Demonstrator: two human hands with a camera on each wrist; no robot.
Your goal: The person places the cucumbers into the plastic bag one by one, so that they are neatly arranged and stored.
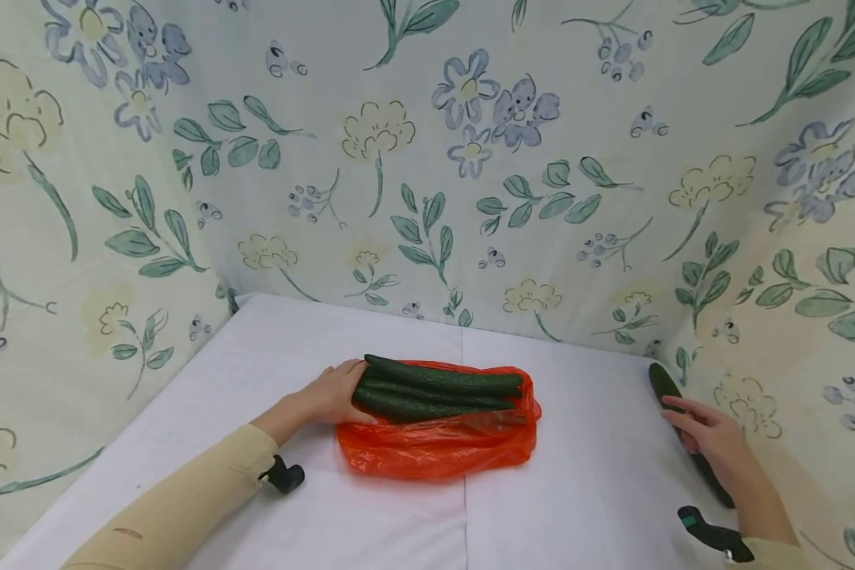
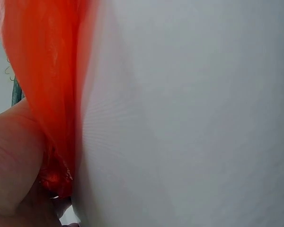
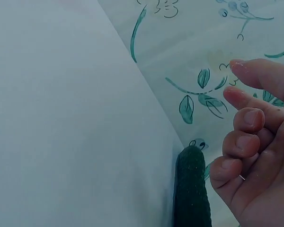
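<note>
My left hand grips the left end of a thin red plastic bag, fingers at the back and thumb at the front. Dark green cucumbers lie lengthwise in the bag's open top. In the left wrist view, red plastic runs beside the base of the thumb; the fingertips are mostly hidden. At the far right, a single cucumber rests on the white cloth. Over it my right hand hovers with two digits extended and the others loosely bent, holding nothing. The right wrist view shows this cucumber beside the fingers.
White cloth covers the table, with a seam down its middle. Floral curtains hang behind and at both sides. The right-hand curtain stands close beside the lone cucumber. A black wrist mount sticks out from the left sleeve.
</note>
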